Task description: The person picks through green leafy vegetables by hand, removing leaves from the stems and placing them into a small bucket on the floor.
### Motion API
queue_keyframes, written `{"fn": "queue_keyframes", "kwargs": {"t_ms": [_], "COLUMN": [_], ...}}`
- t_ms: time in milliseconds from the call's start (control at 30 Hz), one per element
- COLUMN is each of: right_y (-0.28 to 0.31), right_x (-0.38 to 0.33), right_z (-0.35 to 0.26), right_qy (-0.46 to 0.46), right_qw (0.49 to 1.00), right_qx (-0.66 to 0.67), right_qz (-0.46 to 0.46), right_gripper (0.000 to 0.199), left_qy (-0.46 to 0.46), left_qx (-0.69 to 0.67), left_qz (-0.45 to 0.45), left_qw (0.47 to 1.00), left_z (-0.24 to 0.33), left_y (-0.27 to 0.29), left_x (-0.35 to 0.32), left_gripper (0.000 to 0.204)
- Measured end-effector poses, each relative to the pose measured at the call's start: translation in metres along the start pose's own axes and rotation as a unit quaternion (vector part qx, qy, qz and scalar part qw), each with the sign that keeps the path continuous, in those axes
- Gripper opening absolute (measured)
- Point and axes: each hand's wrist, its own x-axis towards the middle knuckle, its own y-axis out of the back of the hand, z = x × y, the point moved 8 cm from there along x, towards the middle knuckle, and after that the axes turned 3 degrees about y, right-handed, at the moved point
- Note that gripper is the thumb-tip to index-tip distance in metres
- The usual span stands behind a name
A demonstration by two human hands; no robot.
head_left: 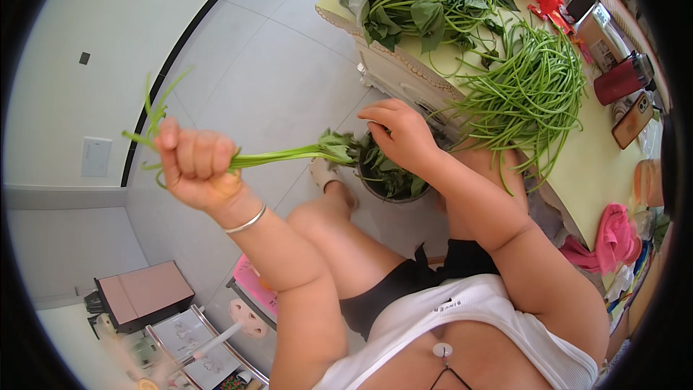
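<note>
My left hand [198,160], raised at the left with a bracelet on its wrist, is closed in a fist around a bunch of long green stems [281,154]. Stem ends stick out past the fist, and the leafy tips [338,147] point right toward my other hand. My right hand [401,130] hovers over a dark bin [406,201], its fingers bent and apart from the thumb, with nothing visible between them. Loose green leaves [393,173] lie in the bin, close below that hand. A big pile of bare green stems [527,94] lies on the table beside my right forearm.
Leafy greens [433,0] in a clear plastic bag rest at the far end of the pale yellow table [577,159]. Along its right side are a dark red flask [621,81], a phone [633,121] and a pink cloth [613,235]. A trolley [206,347] stands lower left.
</note>
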Motion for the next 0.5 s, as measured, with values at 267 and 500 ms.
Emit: {"fn": "queue_keyframes", "kwargs": {"t_ms": [267,500], "right_y": [-0.005,0.013], "right_x": [0.003,0.004], "right_z": [-0.020,0.002], "right_qy": [0.040,-0.003], "right_qw": [0.972,0.998], "right_qx": [0.200,0.054], "right_qz": [-0.115,0.027], "right_gripper": [0.017,0.008], "left_qy": [0.075,0.106], "left_qx": [-0.023,0.052], "left_qz": [0.007,0.035], "left_qw": [0.997,0.992], "left_z": [-0.056,-0.076], "left_y": [0.018,0.016], "left_x": [0.013,0.016], "left_gripper": [0.022,0.024]}}
